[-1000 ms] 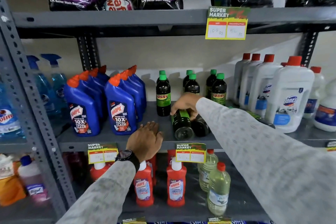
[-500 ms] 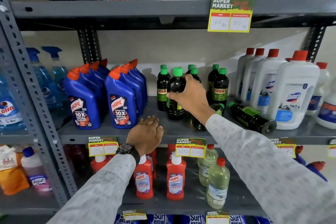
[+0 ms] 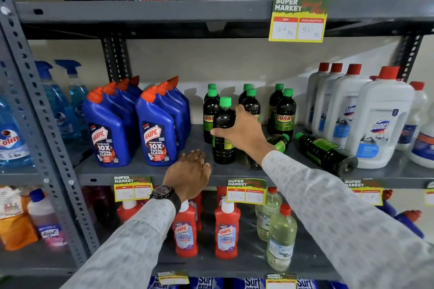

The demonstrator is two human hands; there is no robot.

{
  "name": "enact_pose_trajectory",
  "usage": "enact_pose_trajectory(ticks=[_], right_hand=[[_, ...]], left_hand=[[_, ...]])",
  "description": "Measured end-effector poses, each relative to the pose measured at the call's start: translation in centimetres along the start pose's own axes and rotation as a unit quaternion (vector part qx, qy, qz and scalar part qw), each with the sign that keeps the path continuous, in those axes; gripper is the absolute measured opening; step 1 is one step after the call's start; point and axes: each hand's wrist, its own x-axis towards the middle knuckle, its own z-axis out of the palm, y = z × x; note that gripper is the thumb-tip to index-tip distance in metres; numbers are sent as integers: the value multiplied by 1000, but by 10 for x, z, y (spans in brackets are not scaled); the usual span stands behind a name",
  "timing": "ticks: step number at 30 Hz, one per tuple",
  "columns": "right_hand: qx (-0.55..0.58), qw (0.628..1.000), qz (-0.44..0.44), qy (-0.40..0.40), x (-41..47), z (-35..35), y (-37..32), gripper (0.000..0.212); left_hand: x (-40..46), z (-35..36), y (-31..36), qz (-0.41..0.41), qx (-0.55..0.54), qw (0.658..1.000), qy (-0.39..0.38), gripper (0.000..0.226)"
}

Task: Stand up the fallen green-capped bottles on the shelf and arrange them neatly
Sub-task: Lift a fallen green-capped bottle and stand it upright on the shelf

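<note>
My right hand (image 3: pixel 239 129) grips a dark green-capped bottle (image 3: pixel 223 122) that stands upright on the grey middle shelf (image 3: pixel 141 170), in front of the left row. Several more green-capped bottles (image 3: pixel 285 112) stand upright behind it in rows. Two others lie on their sides: one (image 3: pixel 325 152) points its cap to the back left beside the white jugs, and another (image 3: pixel 277 142) is partly hidden behind my right wrist. My left hand (image 3: pixel 190 171), with a watch on the wrist, rests palm down on the shelf's front edge, holding nothing.
Blue Harpic bottles (image 3: pixel 155 131) stand left of the green-capped group, white Domex jugs (image 3: pixel 380 119) to the right. Red Harpic bottles (image 3: pixel 226 232) and pale liquid bottles (image 3: pixel 280 239) fill the shelf below. Price tags (image 3: pixel 298 21) hang on the shelf edges. A grey upright post (image 3: pixel 35 112) stands at the left.
My right hand lifted a fallen bottle from lying on the shelf and turned it upright, then set it standing in front of the left row. My left hand stayed on the shelf edge.
</note>
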Motion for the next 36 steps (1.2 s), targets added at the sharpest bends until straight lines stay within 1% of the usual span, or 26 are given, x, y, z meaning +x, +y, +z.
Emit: enact_pose_trajectory(ticks=[2, 3, 5, 6, 8, 10, 12, 15, 16, 18, 20, 23, 25, 27, 29, 31, 34, 36], right_hand=[[30, 999, 12, -40, 5, -9, -4, 89], [66, 996, 15, -54, 9, -16, -7, 87], [155, 983, 18, -93, 20, -32, -12, 76], [181, 975, 22, -126, 26, -40, -13, 71], [176, 964, 29, -199, 36, -48, -13, 72], [132, 963, 23, -233, 42, -48, -12, 73], [123, 966, 22, -225, 45, -49, -13, 64], [128, 970, 24, -204, 43, -59, -11, 39], [117, 973, 19, -196, 42, -59, -11, 33], [87, 981, 1, -176, 38, -53, -11, 33], [66, 986, -6, -152, 34, -46, -14, 41], [48, 986, -10, -157, 32, -45, -17, 46], [70, 982, -6, -174, 33, -48, -19, 49], [113, 975, 4, -192, 32, -51, -21, 57], [128, 971, 2, -202, 32, -53, -21, 63], [130, 972, -7, -197, 33, -52, -18, 55], [114, 980, -18, -163, 31, -47, -12, 34], [99, 985, -27, -142, 29, -44, -9, 34]], left_hand=[[-1, 0, 0, -1, -7, 1000, -3, 63], [-1, 0, 0, 0, -9, 1000, -5, 64], [-2, 1, 1, 8, -3, 1000, -6, 71], [-3, 2, 1, 12, 3, 1000, -3, 74], [-6, 6, 1, 11, -1, 1000, -6, 72], [-6, 7, -1, 6, -14, 1000, -11, 70], [-5, 4, -2, 2, -20, 1000, -16, 69], [-1, -5, 6, 7, -12, 1000, 5, 70], [0, -7, 6, 6, -10, 1000, 7, 71], [-1, -7, 5, 5, -7, 1000, 8, 71], [-3, -6, 4, 5, -5, 1000, 3, 71], [-3, -5, 3, 3, -3, 1000, -4, 69], [-3, -5, 3, 3, -2, 1000, -5, 67], [-3, -4, 2, 1, 0, 1000, -5, 70], [-2, -3, 2, 0, 1, 1000, -3, 71], [-2, -3, 2, -1, 0, 1000, -5, 72], [-2, -4, 2, -2, -3, 1000, -8, 72], [-2, -4, 3, -1, -2, 1000, -6, 71]])
